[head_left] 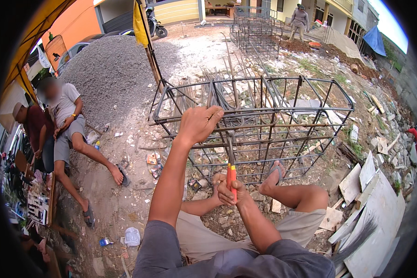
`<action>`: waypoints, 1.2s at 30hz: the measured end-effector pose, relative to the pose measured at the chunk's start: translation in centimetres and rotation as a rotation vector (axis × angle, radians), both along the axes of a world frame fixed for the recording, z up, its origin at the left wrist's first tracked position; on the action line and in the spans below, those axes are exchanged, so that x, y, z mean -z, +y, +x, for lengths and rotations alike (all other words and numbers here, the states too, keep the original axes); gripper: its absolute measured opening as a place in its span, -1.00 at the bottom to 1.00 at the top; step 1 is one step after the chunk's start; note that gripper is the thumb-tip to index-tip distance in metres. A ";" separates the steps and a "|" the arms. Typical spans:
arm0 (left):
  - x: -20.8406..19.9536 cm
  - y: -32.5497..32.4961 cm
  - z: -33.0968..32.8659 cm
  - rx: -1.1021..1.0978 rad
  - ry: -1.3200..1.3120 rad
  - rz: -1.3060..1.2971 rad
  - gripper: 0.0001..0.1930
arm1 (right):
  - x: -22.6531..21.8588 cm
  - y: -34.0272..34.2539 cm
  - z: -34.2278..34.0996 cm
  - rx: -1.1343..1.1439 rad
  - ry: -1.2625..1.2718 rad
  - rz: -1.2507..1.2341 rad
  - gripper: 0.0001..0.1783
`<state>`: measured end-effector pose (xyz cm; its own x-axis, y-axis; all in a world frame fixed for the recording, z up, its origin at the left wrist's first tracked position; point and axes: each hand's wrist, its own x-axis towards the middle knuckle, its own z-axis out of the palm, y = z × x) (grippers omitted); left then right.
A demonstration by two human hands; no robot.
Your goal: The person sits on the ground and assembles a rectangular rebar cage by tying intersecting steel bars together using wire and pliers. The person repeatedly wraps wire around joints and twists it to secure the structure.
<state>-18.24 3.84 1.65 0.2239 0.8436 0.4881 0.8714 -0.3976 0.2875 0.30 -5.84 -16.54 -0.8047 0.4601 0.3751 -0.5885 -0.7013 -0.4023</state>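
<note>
Directly ahead of the person lies an openwork rectangular cage of dark steel rebar (pixel 274 111), its long axis running crosswise from left to right. The left hand (pixel 200 124), the nearer one, grips its upper near-side bars left of the middle. The right hand (pixel 230 191), lower and closer to the body, grasps steel pincers with red-and-yellow handles (pixel 232 172), directed away toward the near face; whether their tips pinch anything cannot be told.
</note>
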 end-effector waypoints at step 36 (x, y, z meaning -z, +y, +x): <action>7.4 -5.4 11.2 0.830 -1.123 -0.554 -0.68 | -15.4 -11.4 26.5 0.621 -1.381 0.398 -0.31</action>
